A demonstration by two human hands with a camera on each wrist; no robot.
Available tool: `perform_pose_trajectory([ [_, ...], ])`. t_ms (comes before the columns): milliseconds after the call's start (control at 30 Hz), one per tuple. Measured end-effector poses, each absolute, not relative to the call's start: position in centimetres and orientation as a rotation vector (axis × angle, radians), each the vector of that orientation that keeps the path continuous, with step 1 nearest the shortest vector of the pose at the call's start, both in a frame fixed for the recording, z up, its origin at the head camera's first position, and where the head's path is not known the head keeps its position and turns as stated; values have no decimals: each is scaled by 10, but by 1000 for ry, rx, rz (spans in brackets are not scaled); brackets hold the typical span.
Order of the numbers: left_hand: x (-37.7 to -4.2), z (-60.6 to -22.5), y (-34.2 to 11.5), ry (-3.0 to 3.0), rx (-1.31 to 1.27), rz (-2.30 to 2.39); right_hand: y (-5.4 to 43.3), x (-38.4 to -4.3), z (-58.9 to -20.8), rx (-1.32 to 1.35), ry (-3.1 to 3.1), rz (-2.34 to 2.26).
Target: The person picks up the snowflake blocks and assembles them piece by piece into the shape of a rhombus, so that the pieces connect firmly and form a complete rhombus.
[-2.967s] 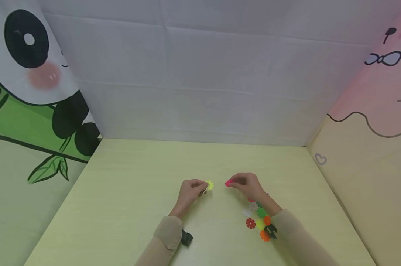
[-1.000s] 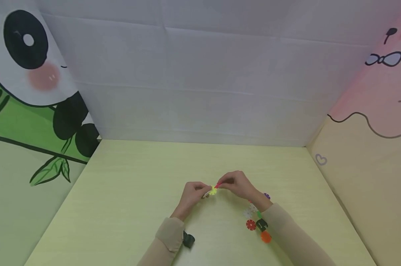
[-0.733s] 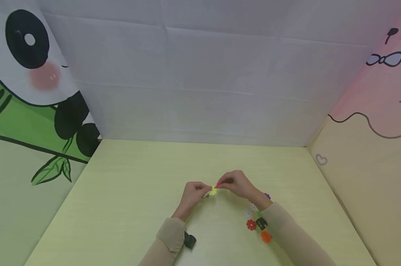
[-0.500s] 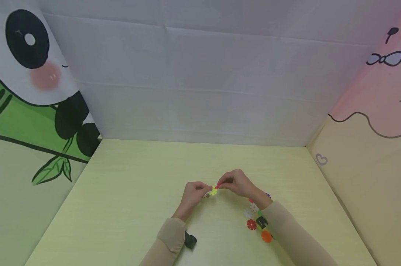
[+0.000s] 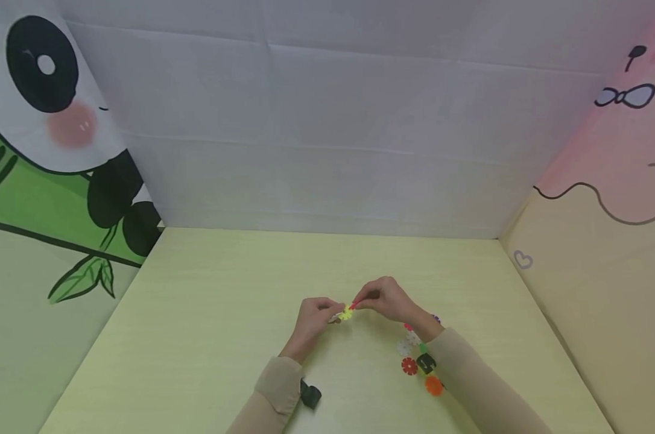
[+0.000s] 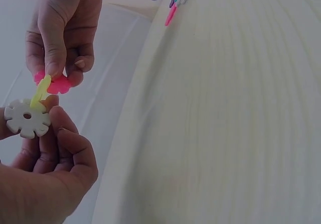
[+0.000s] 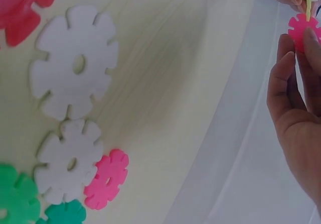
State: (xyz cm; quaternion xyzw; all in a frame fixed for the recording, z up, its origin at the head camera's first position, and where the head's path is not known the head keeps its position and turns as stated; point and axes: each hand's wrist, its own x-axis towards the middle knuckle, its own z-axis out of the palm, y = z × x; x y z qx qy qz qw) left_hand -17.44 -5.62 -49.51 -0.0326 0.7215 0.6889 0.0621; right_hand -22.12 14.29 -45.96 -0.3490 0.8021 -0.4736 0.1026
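Note:
In the head view my left hand (image 5: 311,322) and right hand (image 5: 386,299) meet over the middle of the table. Between the left thumb and fingers is a white notched plastic disc (image 6: 15,119), a snowflake-type building piece. A yellow disc (image 6: 41,91), seen edge-on in the left wrist view, joins the white one at its rim. My right thumb and fingers pinch a pink notched disc (image 7: 298,29). Its rim meets the yellow disc's edge, at right angles to it. The fingers hide part of the pink disc.
Under my right forearm lie several loose discs, among them a red disc (image 5: 409,366), an orange disc (image 5: 433,386) and a white disc (image 7: 55,76). A pink disc (image 7: 106,179) lies beside them. Small black devices sit at both sleeves. A pale wall (image 5: 327,187) closes off the table's back.
Three seconds ago the hands were apart. The right hand has since come left, bringing the pink disc against the yellow one. Over the last second both hands have stayed almost still.

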Motion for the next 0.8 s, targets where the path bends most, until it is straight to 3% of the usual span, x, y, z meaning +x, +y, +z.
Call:
perform_pose_trajectory([
  [233, -172, -491, -59, 2131, -106, 2112, 142, -228, -481, -1025, 2402, -1425],
  [500, -180, -517, -60, 2073, -131, 2181, 140, -227, -486, -1042, 2462, -1407],
  [800, -178, -515, -59, 2031, -64, 2203, 142, -224, -485, -1053, 2483, -1354],
])
